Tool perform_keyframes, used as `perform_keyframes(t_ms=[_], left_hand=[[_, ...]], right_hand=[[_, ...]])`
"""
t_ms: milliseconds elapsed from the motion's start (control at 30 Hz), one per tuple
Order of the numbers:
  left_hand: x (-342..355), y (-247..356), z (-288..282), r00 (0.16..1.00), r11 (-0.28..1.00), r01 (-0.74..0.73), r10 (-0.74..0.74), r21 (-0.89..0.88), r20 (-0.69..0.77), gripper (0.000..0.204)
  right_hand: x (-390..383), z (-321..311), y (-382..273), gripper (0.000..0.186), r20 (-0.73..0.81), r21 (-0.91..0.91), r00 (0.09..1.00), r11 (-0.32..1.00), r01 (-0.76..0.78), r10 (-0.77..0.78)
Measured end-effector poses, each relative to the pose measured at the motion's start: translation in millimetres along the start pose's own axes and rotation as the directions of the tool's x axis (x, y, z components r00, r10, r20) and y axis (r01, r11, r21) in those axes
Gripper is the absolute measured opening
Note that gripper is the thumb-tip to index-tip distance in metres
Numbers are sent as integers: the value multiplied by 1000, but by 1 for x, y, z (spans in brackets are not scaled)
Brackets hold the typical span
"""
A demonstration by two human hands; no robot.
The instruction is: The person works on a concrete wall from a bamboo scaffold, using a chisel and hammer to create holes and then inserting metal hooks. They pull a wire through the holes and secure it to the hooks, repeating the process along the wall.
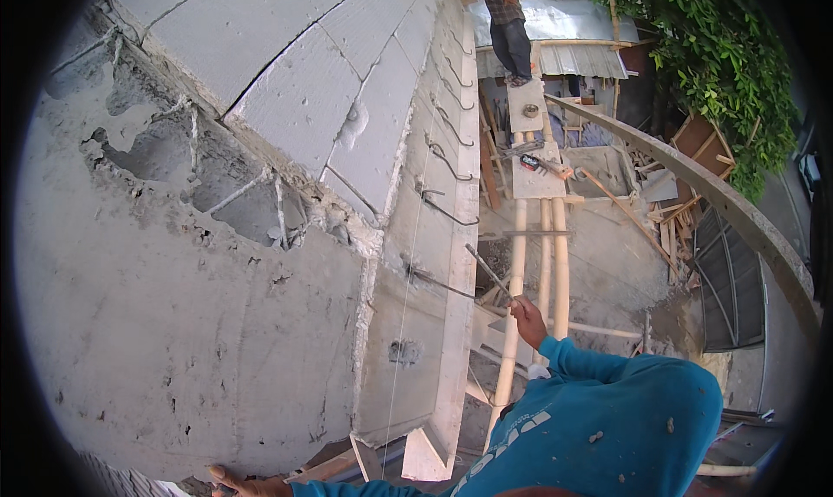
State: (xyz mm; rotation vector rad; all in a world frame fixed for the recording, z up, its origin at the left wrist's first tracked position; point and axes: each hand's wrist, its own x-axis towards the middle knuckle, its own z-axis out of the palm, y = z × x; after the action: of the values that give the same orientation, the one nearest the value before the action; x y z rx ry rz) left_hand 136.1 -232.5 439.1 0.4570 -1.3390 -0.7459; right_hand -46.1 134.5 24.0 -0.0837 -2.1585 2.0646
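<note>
My right hand [528, 320] is closed round a thin metal rod [488, 271], which points up and left toward the edge of the concrete ledge [408, 323]. Close to the rod's tip, a bent steel bar [444, 285] sticks out of a chipped spot in that ledge. At the bottom edge, my left hand [252, 485] is by the lower rim of the rough concrete slab [217, 349]. Its fingers look curled around something dark, mostly cut off by the frame.
Several hooked steel bars [451, 163] line the ledge beside a taut string. Bamboo poles [545, 263] carry boards with an orange-and-black tool [531, 162]. Another person [512, 28] stands on the far boards. A long curved-looking beam [694, 167] runs along the right. Broken concrete exposes rebar [279, 210].
</note>
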Motion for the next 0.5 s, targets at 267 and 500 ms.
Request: perform_keyframes(t_ms=[267,500], left_hand=[[12,-15,-1,999,998,41,-41,-50,-11,66],[3,-24,5,986,980,135,-148,-146,-81,77]], right_hand=[[-13,16,-24,30,-159,-1,987,1000,-17,16],[-39,16,14,42,24,-19,993,993,-113,113]])
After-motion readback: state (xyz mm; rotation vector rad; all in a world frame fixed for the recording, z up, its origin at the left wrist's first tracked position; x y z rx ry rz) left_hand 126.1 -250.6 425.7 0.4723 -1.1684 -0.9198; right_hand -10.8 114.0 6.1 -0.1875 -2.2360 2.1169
